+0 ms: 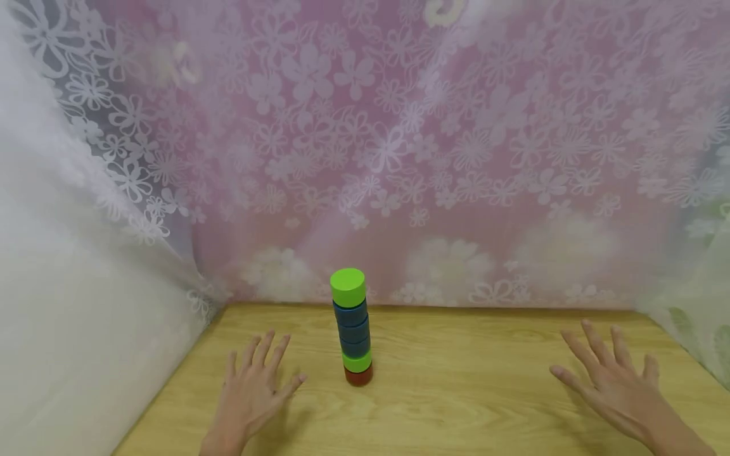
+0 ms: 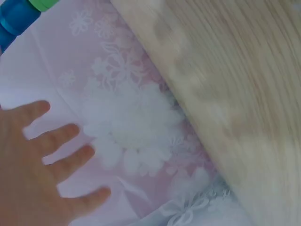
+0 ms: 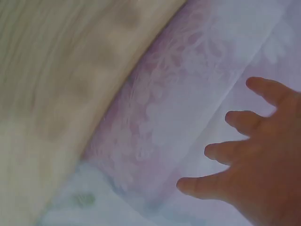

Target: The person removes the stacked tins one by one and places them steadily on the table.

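A tower of round blocks (image 1: 353, 330) stands upright on the wooden table, leaning slightly. From the top it shows a bright green block (image 1: 348, 288), dark blue sections, a second green block (image 1: 357, 361) and a red block (image 1: 359, 376) at the base. Just left of it is my left hand (image 1: 248, 396), fingers spread, touching no block. My right hand (image 1: 618, 391) is well off to the right, its fingers also spread and holding nothing. The left wrist view catches only blue blocks (image 2: 19, 18) of the tower in its upper corner. In the right wrist view, no block appears.
The wooden table (image 1: 456, 380) ends at the back against a pink, flower-patterned curtain (image 1: 388, 158). White cloth (image 1: 68, 304) hangs along the left side, and pale patterned cloth (image 1: 701, 304) borders the right.
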The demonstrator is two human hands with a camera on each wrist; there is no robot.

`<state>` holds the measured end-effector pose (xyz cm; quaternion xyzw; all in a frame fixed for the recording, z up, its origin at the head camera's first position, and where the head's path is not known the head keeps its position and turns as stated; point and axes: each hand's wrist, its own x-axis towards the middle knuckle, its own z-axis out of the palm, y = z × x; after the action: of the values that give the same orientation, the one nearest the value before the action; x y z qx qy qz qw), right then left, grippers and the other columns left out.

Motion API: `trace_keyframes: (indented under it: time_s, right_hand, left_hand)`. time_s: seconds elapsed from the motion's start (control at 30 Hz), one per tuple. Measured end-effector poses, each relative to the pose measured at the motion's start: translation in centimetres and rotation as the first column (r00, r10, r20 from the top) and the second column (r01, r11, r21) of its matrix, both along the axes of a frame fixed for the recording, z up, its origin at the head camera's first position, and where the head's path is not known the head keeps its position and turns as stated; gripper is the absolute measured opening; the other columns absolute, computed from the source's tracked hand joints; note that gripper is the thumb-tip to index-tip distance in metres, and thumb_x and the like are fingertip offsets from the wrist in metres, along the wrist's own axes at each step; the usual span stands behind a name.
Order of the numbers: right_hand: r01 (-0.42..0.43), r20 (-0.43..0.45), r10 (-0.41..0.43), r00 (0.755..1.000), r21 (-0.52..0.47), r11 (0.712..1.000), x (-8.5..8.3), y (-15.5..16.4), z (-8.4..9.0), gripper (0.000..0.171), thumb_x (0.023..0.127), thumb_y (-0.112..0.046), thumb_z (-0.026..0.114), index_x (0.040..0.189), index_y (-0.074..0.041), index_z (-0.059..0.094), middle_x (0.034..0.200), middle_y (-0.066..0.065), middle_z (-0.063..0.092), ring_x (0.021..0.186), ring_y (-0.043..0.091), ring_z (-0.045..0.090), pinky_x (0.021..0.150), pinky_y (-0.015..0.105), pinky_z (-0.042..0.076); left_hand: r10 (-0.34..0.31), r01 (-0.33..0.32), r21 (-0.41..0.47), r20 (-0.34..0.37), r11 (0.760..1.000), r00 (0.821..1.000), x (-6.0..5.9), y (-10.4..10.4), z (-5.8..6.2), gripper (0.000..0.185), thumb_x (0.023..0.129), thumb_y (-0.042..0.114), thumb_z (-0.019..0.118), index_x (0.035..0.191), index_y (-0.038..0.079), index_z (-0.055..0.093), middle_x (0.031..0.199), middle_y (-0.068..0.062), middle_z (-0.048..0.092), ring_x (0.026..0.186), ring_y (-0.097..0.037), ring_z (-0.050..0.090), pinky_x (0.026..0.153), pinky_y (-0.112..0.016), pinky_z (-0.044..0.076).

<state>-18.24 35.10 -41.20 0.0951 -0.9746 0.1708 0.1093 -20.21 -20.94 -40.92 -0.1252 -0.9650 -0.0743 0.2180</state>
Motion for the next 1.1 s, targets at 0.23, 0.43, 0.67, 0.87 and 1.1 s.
trace_keyframes:
  time_s: [0.23, 0.43, 0.67, 0.87, 1.1]
  right_hand:
    - [-0.033, -0.245, 0.005, 0.970, -0.113, 0.993, -0.5, -1.0, 0.3, 0.046, 0.092, -0.021, 0.076, 0.125, 0.008, 0.063, 0.122, 0.040, 0.059, 0.101, 0.061, 0.057, 0.073, 0.073, 0.046]
    - [-0.036, -0.294, -0.014, 0.956, -0.162, 0.986, -0.5, -1.7, 0.9, 0.039, 0.084, -0.011, 0.082, 0.116, 0.006, 0.069, 0.103, 0.027, 0.071, 0.075, 0.021, 0.067, 0.057, 0.042, 0.055]
    - [-0.085, -0.290, -0.009, 0.957, -0.310, 0.947, -0.4, -3.2, 1.7, 0.032, 0.085, -0.006, 0.081, 0.115, 0.000, 0.072, 0.107, 0.013, 0.073, 0.087, -0.013, 0.057, 0.063, 0.016, 0.054]
    - [-0.135, -0.328, 0.011, 0.945, -0.359, 0.923, -1.0, -3.6, 2.1, 0.029, 0.087, -0.002, 0.079, 0.115, 0.001, 0.072, 0.106, -0.009, 0.071, 0.088, -0.011, 0.059, 0.064, 0.010, 0.052]
    - [-0.116, -0.311, -0.008, 0.950, -0.380, 0.918, -1.2, -3.9, 2.2, 0.031, 0.088, -0.003, 0.079, 0.118, -0.001, 0.069, 0.107, -0.031, 0.059, 0.089, -0.014, 0.057, 0.065, 0.010, 0.051]
  left_hand:
    - [-0.052, 0.062, 0.096, -0.103, 0.993, 0.993, -0.3, 0.5, -0.1, 0.048, 0.093, 0.035, 0.076, 0.129, 0.004, 0.067, 0.115, -0.017, 0.071, 0.100, -0.039, 0.068, 0.075, -0.056, 0.057]
    - [-0.089, 0.113, 0.151, -0.161, 0.982, 0.983, -0.9, 1.1, -0.2, 0.045, 0.090, 0.032, 0.079, 0.124, 0.004, 0.069, 0.110, -0.014, 0.073, 0.093, -0.030, 0.071, 0.068, -0.045, 0.059]
    - [-0.135, 0.171, 0.242, -0.160, 0.955, 0.978, -1.5, 2.3, 0.2, 0.043, 0.091, 0.026, 0.079, 0.129, 0.007, 0.067, 0.114, -0.011, 0.072, 0.090, -0.023, 0.071, 0.066, -0.038, 0.058]
    - [-0.157, 0.200, 0.303, -0.161, 0.932, 0.974, -1.7, 3.1, 0.2, 0.043, 0.089, 0.021, 0.080, 0.128, 0.008, 0.067, 0.110, -0.007, 0.072, 0.087, -0.020, 0.070, 0.065, -0.034, 0.056]
    - [-0.204, 0.235, 0.402, -0.120, 0.885, 0.972, -1.7, 4.2, 0.5, 0.044, 0.091, 0.021, 0.078, 0.132, 0.009, 0.065, 0.110, -0.002, 0.072, 0.090, -0.019, 0.069, 0.067, -0.032, 0.054]
